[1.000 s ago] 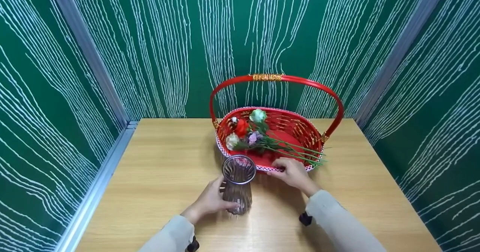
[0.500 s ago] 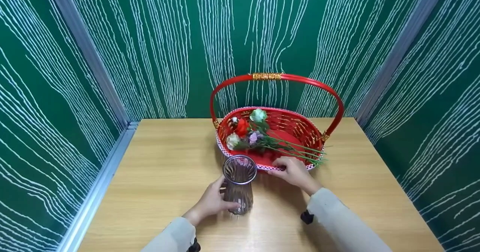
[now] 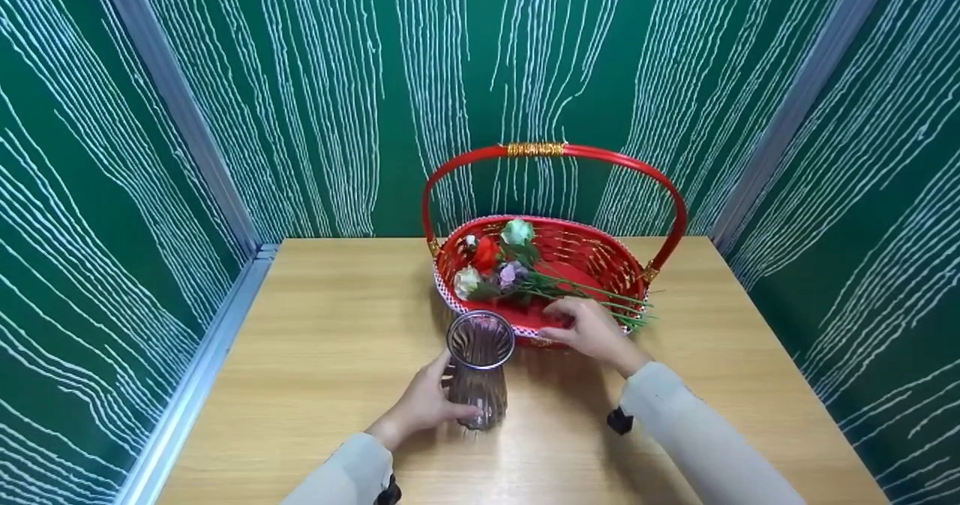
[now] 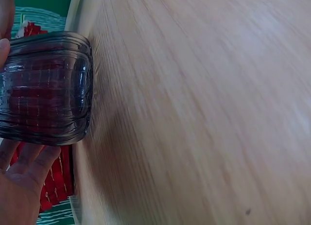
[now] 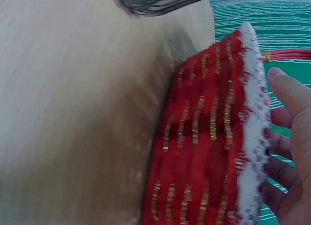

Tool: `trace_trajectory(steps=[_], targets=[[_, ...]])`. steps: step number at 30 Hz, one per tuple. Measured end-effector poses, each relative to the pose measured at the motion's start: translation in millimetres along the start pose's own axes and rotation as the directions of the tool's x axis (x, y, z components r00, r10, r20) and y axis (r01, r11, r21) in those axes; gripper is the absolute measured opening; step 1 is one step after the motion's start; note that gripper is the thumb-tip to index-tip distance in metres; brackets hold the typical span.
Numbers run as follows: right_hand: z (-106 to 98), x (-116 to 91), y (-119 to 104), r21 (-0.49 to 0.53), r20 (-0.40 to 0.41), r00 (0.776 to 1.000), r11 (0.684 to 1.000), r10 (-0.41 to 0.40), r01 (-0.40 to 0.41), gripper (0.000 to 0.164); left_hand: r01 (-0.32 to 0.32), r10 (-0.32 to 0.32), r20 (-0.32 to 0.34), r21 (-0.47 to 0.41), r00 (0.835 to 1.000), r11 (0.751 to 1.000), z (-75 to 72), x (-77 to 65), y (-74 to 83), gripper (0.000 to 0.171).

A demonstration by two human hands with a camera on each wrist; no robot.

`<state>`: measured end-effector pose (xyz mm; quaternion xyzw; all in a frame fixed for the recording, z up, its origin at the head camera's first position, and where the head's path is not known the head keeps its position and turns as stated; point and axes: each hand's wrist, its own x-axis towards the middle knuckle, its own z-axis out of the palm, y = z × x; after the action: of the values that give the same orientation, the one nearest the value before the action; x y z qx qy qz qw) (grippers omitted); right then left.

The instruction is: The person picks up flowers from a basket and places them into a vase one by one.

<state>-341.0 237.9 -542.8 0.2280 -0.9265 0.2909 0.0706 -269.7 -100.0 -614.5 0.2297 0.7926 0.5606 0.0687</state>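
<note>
A clear ribbed glass vase [image 3: 481, 392] stands upright on the table in front of the basket. My left hand [image 3: 424, 404] holds it low from the left, thumb in front and fingers behind; the left wrist view shows the vase base [image 4: 46, 89] close up. My right hand [image 3: 592, 332] hovers over the near rim of a red woven basket [image 3: 592, 246], fingers loosely bent and gripping nothing. Behind the white trim [image 5: 250, 132] in the right wrist view, that hand's fingers reach over the basket's inside. Artificial flowers, with a red bloom [image 3: 486, 254] among them, lie in the basket.
The basket's tall red handle [image 3: 534, 150] arches over it. Green stems [image 3: 607, 306] stick out past the basket's right rim. A wooden table [image 3: 322, 325] lies beneath everything, with green white-streaked walls [image 3: 315, 100] at the back and both sides.
My right hand has let go of the basket's near rim and risen slightly, away from me. The left hand and the vase have barely moved.
</note>
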Motion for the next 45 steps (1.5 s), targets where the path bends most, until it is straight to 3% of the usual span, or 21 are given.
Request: trace_trajectory(steps=[6,13,19,24,31,45], targets=[[-18.3,10.6,-4.7,0.022,0.024,0.998,0.998,0.054,-0.054,0.041,0.004,-0.003,-0.005,0.028,1.000,1.000,-0.5,0.0,1.2,0.113],[-36.4,21.0,-4.7,-0.008,-0.003,1.000,1.000,0.026,-0.026,0.044,0.003,-0.003,-0.009,0.046,1.000,0.999,0.3,0.3,3.4,0.112],[-52.1,29.3,-8.7,-0.003,0.028,0.993,0.993,0.115,-0.114,0.049,-0.005,0.006,-0.010,0.042,1.000,0.999,0.6,0.2,4.8,0.112],[-60.7,34.3,-7.3,0.007,0.032,0.990,0.990,0.140,-0.140,0.051,-0.009,0.009,-0.009,0.051,1.000,0.999,0.7,0.2,5.2,0.111],[-65.9,39.7,-1.9,-0.017,0.018,0.991,0.991,0.135,-0.135,0.052,-0.014,0.015,-0.014,0.063,1.000,0.998,0.2,0.7,3.1,0.113],[-63.9,40.3,25.9,0.031,0.002,0.986,0.986,0.167,-0.167,0.053,-0.017,0.019,-0.027,0.088,0.999,0.996,0.4,1.1,2.9,0.118]])
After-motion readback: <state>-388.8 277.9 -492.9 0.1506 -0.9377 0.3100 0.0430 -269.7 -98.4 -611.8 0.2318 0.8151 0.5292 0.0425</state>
